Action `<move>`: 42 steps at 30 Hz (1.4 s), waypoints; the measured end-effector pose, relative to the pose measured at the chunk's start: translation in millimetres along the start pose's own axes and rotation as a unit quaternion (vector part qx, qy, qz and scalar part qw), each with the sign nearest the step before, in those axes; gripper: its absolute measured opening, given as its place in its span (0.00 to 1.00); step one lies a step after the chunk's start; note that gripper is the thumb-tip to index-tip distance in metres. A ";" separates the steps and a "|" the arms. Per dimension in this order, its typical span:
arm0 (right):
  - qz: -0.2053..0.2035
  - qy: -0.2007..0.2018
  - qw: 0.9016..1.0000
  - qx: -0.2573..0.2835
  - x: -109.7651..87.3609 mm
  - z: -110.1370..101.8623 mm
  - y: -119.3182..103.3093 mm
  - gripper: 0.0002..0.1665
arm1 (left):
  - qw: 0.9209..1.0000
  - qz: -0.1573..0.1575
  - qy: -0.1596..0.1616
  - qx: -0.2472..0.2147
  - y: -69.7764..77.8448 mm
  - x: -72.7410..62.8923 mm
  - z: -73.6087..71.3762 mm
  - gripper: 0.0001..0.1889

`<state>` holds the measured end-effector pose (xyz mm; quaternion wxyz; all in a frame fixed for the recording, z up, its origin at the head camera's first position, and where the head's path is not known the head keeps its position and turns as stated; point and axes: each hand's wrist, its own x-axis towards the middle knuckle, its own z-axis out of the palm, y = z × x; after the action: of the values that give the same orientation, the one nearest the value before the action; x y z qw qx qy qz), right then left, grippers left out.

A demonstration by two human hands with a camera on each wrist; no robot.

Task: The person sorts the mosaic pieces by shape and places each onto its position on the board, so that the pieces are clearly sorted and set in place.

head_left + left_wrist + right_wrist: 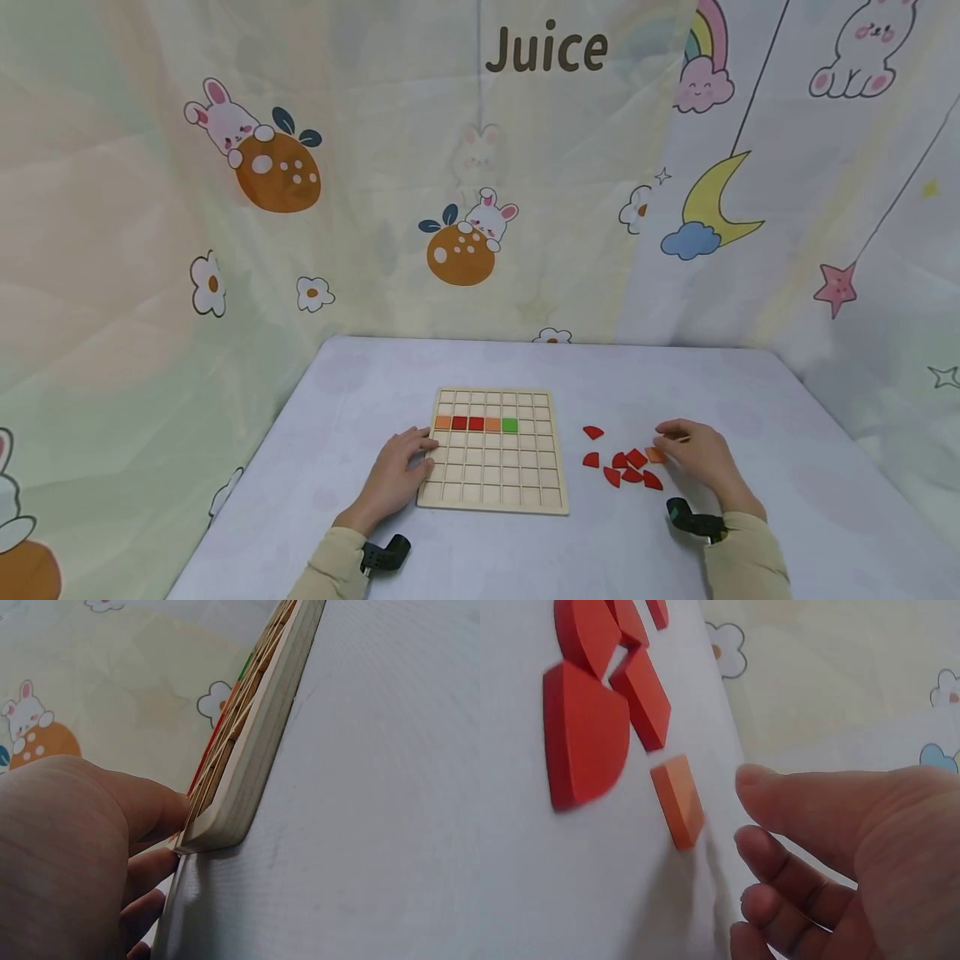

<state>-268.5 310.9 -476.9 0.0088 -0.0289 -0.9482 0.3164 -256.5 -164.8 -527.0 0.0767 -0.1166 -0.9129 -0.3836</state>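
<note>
Orange square tile (655, 454) lies on table (360, 392) at rt edge of red pieces (622, 465), touching fingertips of right hand (693, 454). Head view: rt fingers loosely bent, holding nothing. Left hand (397, 467) rests flat on left edge of wooden grid board (495, 483), fingers straight, a bit apart. Board row holds orange, red, red, orange, green tiles (476, 423).

Left wrist view: left hand (67, 862) fingers (161, 814) press board (255, 765) corner.

Right wrist view: orange tile (679, 801) flat on cloth, just beside right hand (840, 855) fingertips (754, 780), not gripped; fingers relaxed, apart. Red pieces (585, 735) near tile.
</note>
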 end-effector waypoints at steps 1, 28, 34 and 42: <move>0.001 -0.003 1.000 0.001 -0.2 -1.0 1.3 0.20 | 1.000 0.000 0.001 -0.001 0.0 -0.1 -0.1 0.13; 0.017 -0.052 0.998 -0.012 4.4 4.2 11.6 0.23 | 1.000 -0.002 -0.003 0.000 2.2 -0.8 -1.9 0.12; 0.015 -0.042 0.999 -0.012 3.4 6.5 12.5 0.21 | 1.000 -0.003 0.000 0.001 3.1 -0.5 -1.3 0.12; 0.003 -0.023 1.000 -0.021 2.0 9.4 11.6 0.21 | 1.000 -0.005 0.000 0.001 4.6 -0.8 -1.9 0.12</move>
<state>-270.2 314.6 -491.4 -0.0144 -0.0242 -0.9545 0.2967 -254.4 -163.2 -522.7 0.0747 -0.1123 -0.9139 -0.3828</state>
